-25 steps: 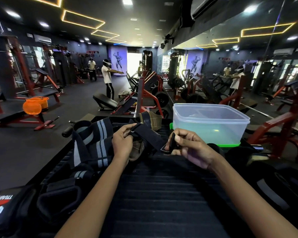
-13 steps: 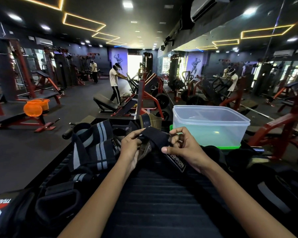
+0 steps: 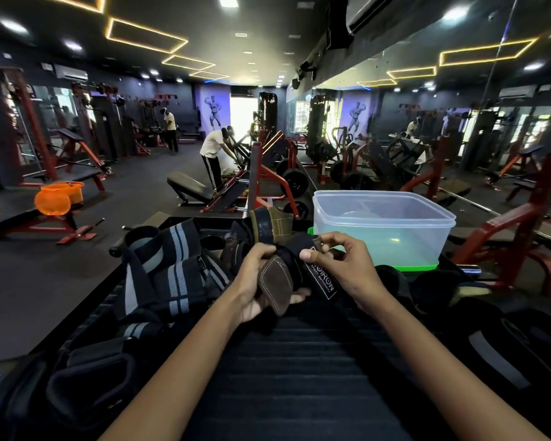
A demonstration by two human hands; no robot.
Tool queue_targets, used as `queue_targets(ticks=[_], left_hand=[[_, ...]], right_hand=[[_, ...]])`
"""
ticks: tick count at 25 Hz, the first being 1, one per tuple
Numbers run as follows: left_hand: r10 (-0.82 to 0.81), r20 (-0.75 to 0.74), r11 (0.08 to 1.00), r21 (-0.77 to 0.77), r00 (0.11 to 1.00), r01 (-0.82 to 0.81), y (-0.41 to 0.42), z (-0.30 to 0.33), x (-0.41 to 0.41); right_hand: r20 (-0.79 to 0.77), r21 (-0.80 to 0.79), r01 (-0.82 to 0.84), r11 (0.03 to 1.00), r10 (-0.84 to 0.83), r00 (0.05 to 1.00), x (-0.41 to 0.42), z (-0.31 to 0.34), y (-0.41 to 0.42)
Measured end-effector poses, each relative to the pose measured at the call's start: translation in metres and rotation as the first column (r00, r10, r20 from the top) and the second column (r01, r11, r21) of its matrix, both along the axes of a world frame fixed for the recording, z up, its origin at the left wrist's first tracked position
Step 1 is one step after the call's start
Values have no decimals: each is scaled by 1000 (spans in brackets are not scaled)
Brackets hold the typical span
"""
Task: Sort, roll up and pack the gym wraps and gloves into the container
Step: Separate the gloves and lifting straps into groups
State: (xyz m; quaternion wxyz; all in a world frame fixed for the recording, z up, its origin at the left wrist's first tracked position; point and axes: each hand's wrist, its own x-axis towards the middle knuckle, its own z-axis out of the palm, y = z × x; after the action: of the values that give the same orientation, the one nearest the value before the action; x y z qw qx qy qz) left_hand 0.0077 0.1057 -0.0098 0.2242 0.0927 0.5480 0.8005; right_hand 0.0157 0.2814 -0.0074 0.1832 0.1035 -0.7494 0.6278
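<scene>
A black wrist strap point(image 3: 323, 280) with a white printed label and a brown leather pad point(image 3: 272, 286) is held between both hands over the dark ribbed bench point(image 3: 299, 377). My left hand point(image 3: 258, 281) grips the padded end from below. My right hand point(image 3: 344, 265) pinches the strap's black band near its label. Just behind my right hand stands a clear plastic container point(image 3: 382, 227), open, on a green lid. Black wraps with grey stripes point(image 3: 169, 268) lie heaped to the left. A brown glove point(image 3: 272, 226) sits behind the hands.
Black padded gloves point(image 3: 86, 383) lie at the lower left and more dark gear point(image 3: 490, 329) at the right. Red gym machines, benches and an orange basket point(image 3: 58, 197) fill the floor beyond. Two people stand far back by the machines.
The strap was stretched out between my hands; now my hands have come together, the strap is folded over and its leather pad shows in my left palm.
</scene>
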Motion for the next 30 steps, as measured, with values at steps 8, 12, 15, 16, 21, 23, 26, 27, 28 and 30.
queue_targets(ticks=[8, 12, 15, 16, 21, 23, 26, 27, 28, 30], left_hand=[[-154, -164, 981, -144, 974, 131, -8, -12, -9], [-82, -149, 992, -109, 985, 66, 3, -15, -3], [8, -184, 995, -96, 983, -26, 1, -13, -8], [36, -195, 996, -76, 980, -52, -1, -11, -10], [26, -247, 999, 32, 969, -19, -7, -8, -12], [23, -264, 1000, 22, 964, -18, -10, -9, -15], [-2, -307, 997, -69, 952, -20, -13, -12, -17], [-3, -316, 994, -108, 949, -33, -12, -12, -16], [3, -323, 990, -131, 946, -48, -11, -12, -15], [25, -359, 987, -141, 933, -81, -10, -15, -14]], right_hand=[[-143, 307, 41, 951, 4, 990, 9, 1, -6], [-147, 476, -102, 874, 194, 970, 10, -1, -6], [-132, 399, -140, 906, 208, 969, 8, 5, 5], [-141, 344, -116, 932, 173, 975, 6, 5, 8], [85, 2, -144, 990, 144, 986, 4, 2, 7], [85, -21, -195, 981, 196, 977, 4, -1, 4], [44, -4, -170, 985, 170, 984, 3, -6, 0], [32, 10, -155, 988, 155, 987, 3, -6, 0], [24, 33, -142, 989, 141, 990, 2, -8, 2], [39, 62, -170, 983, 168, 985, 0, -12, 8]])
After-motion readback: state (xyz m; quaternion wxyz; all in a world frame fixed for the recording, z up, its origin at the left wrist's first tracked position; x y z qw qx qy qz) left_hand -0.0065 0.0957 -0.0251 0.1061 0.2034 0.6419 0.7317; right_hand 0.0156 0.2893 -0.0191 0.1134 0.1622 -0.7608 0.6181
